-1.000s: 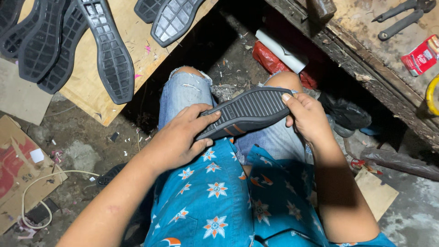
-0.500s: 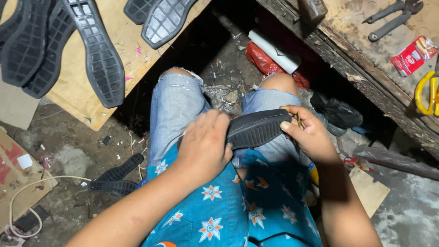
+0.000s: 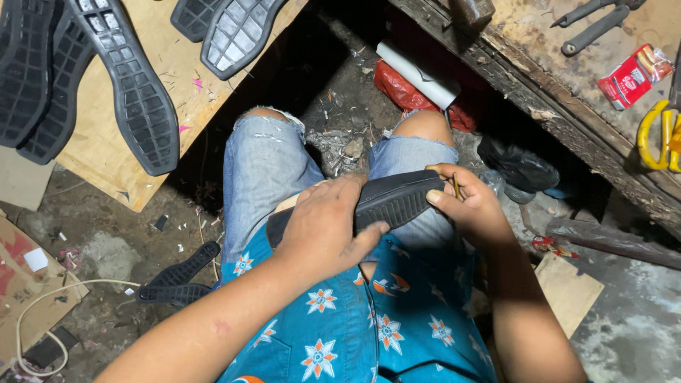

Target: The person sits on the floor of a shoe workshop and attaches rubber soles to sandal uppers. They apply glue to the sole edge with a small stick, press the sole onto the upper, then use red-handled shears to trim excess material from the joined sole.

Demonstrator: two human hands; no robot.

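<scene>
Sole in hand: we hold a black rubber sole point(image 3: 397, 202) across our lap, lying crosswise over the thighs, its ribbed side facing us.
Left hand: our left hand point(image 3: 323, 230) is clenched over the left half of the sole, palm on top and thumb along its near edge, covering that end.
Right hand: our right hand point(image 3: 472, 209) pinches the sole's right end between thumb and fingers; a thin stick-like tool point(image 3: 456, 186) shows between those fingers, its kind too small to tell.
Lap: we sit in torn jeans point(image 3: 262, 170), both knees bare, with a blue flowered shirt point(image 3: 369, 326) below the sole.
Board: a plywood board point(image 3: 170, 92) lies upper left, well apart from our hands.
Soles on board: several more black soles rest there tread up, one long sole point(image 3: 131, 85) slanting across the board and another pair point(image 3: 227, 25) at the top edge.
Floor, left: a sole scrap point(image 3: 177, 280) lies on the dirty floor beside our left thigh; a white cord point(image 3: 42, 298) loops near flattened cardboard point(image 3: 21, 284).
Between knees: a white roll point(image 3: 418, 74) lies over a red bag point(image 3: 401, 92).
Bench, right: a worn wooden bench point(image 3: 567, 92) carries a red packet point(image 3: 631, 74), pliers point(image 3: 592, 21) and a yellow-handled tool point(image 3: 656, 135).
Under bench: a black bag point(image 3: 518, 167) sits just beside our right hand.
</scene>
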